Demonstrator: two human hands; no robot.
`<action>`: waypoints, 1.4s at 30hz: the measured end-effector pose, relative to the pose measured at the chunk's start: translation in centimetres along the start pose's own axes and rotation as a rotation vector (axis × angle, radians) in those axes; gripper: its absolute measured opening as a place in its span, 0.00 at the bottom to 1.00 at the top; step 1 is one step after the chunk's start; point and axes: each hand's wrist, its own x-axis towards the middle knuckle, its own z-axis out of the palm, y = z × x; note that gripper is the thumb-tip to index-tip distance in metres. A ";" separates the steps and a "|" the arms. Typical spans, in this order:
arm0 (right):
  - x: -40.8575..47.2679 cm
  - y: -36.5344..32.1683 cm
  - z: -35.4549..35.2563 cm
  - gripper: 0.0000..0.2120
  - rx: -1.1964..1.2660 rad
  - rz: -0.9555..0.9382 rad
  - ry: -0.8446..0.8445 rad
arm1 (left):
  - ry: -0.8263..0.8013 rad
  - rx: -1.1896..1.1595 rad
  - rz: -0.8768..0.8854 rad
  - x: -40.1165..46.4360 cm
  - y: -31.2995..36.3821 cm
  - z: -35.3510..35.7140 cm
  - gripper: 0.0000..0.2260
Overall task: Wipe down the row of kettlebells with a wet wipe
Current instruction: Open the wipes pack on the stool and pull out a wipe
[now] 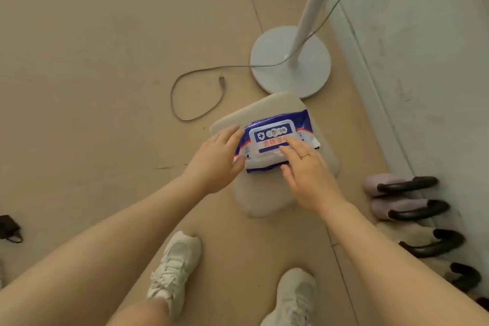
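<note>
A blue and white pack of wet wipes (275, 135) lies on a small white stool (267, 108) in the middle of the view. My left hand (217, 161) rests against the pack's left end, fingers spread along its edge. My right hand (307, 169), with a ring on one finger, lies on the pack's top, fingertips on the white lid flap. A row of kettlebells runs along the wall at the right: pinkish ones (389, 185) farther off, a cream one (412, 235) nearer, all with black handles (407, 185).
A white fan stand (291, 61) with a round base stands just beyond the stool, its cable (185, 87) looping over the beige floor. A grey wall (423, 61) runs along the right. My white sneakers (174, 270) are below. A dark object (9, 227) lies at the left edge.
</note>
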 end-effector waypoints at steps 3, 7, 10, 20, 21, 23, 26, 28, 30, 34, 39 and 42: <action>1.5 3.2 2.5 0.23 0.258 0.018 0.320 | 0.108 -0.139 0.072 2.7 0.2 3.1 0.25; 3.8 5.8 3.4 0.19 0.206 -0.215 0.434 | 0.287 -0.130 0.174 5.0 -0.3 5.6 0.30; 4.6 5.9 3.2 0.20 0.127 -0.310 0.381 | 0.429 -0.191 0.227 6.2 -0.2 7.1 0.33; 5.0 6.6 2.9 0.25 -0.109 -0.362 0.248 | 0.260 -0.012 0.298 6.2 -1.9 5.9 0.37; 5.1 6.7 3.1 0.25 -0.124 -0.376 0.281 | 0.265 -0.016 0.311 6.4 -2.1 5.8 0.38; 5.4 6.6 2.9 0.26 -0.138 -0.379 0.319 | 0.284 -0.027 0.338 6.8 -2.4 6.0 0.37; 5.5 6.1 2.8 0.25 -0.135 -0.364 0.312 | 0.275 -0.068 0.337 6.7 -2.4 6.1 0.37; 5.7 5.9 2.4 0.25 -0.083 -0.342 0.284 | 0.244 -0.103 0.327 6.7 -2.3 5.9 0.38; 6.0 5.8 2.0 0.23 -0.037 -0.344 0.288 | 0.236 -0.102 0.334 7.1 -2.5 5.8 0.39; 6.5 5.7 1.8 0.22 -0.222 -0.423 0.343 | 0.263 -0.131 0.358 7.4 -3.0 6.3 0.38; 6.6 5.2 1.2 0.27 -0.406 -0.484 0.354 | 0.283 -0.179 0.357 7.5 -3.2 6.7 0.38; 7.0 5.1 0.9 0.25 -0.399 -0.499 0.345 | 0.257 -0.209 0.344 7.6 -3.3 6.7 0.38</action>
